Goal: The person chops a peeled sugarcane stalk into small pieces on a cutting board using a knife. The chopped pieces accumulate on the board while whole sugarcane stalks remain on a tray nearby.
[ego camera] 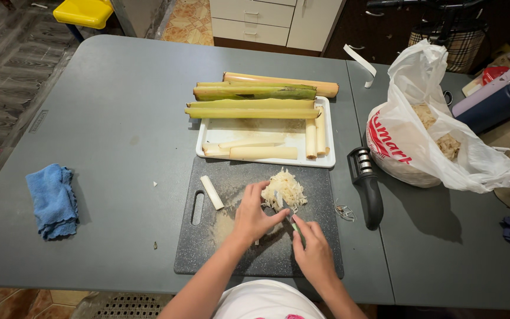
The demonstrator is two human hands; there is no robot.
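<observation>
Between both hands (278, 227): shreds (284, 190) (knife, perhaps)

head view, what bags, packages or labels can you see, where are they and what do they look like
Plastic bag: on the table at right, beside the white tray; white, crumpled, open at the top, with red printed lettering on its side and pale shredded stuff inside.
Small label: flat on the table's left edge; a grey rectangle, too small to make out.
No screens or signs in view.
</observation>
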